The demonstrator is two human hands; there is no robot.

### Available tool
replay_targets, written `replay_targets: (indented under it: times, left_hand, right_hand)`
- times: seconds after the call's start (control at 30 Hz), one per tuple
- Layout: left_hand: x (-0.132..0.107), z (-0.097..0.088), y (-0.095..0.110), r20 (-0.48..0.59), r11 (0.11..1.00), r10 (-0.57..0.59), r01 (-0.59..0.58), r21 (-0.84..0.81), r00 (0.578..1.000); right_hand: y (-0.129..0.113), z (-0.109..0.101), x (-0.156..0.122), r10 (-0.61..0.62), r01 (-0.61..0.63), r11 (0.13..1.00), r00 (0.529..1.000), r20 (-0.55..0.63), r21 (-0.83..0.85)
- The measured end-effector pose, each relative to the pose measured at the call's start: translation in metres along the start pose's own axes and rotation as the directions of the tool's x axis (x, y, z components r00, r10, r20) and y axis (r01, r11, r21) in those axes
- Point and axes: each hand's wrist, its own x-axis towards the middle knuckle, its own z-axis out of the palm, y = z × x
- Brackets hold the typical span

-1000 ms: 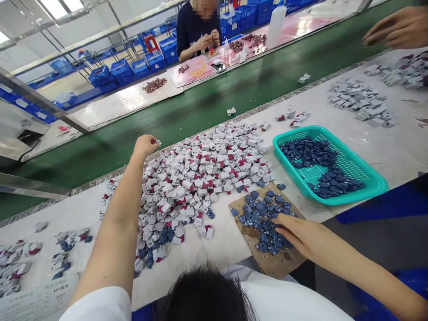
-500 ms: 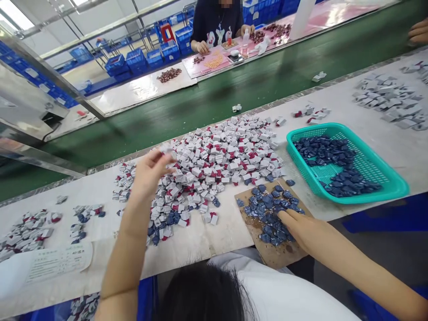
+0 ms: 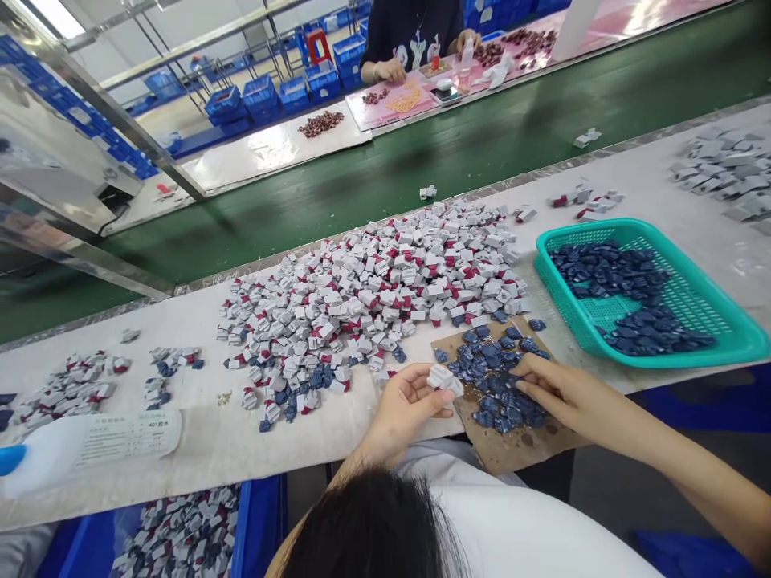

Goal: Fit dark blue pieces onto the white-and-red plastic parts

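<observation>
The left hand point(image 3: 405, 411) pinches a folded white piece point(image 3: 444, 380); the half-open right hand point(image 3: 569, 395) rests on glossy blue pieces point(image 3: 497, 385) on stained cardboard point(image 3: 518, 445).

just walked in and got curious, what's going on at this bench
The person's left hand holds a small white folded piece, while the right hand rests on dark blue pieces on a brown cardboard sheet. A large heap of white-and-red pieces lies beside them, and a teal plastic basket holds more blue ones. Across a green conveyor belt, a co-worker sits.
</observation>
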Motion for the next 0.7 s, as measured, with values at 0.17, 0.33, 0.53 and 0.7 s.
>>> replay_targets:
  times: [0.17, 0.33, 0.53, 0.7]
  left_hand:
    - [0.002, 0.008, -0.001, 0.04, 0.998, 0.06, -0.06, -0.001, 0.997]
    - [0.003, 0.014, -0.003, 0.071, 0.995, 0.095, -0.095, 0.002, 0.993]
    - [0.002, 0.014, -0.003, 0.072, 0.992, 0.124, -0.124, -0.006, 0.99]
    - [0.001, 0.011, -0.006, 0.084, 0.976, 0.205, -0.211, 0.059, 0.975]
  right_hand:
    - [-0.034, -0.006, -0.004, 0.199, -0.135, 0.882, 0.975, -0.096, 0.452]
    - [-0.071, -0.003, -0.008, 0.152, -0.024, 0.947, 0.911, -0.384, 0.319]
    - [-0.086, 0.001, 0.0, 0.0, 0.063, 0.991, 0.887, -0.462, 0.12]
    - [-0.084, -0.001, 0.0, -0.11, 0.151, 0.985, 0.927, -0.358, 0.087]
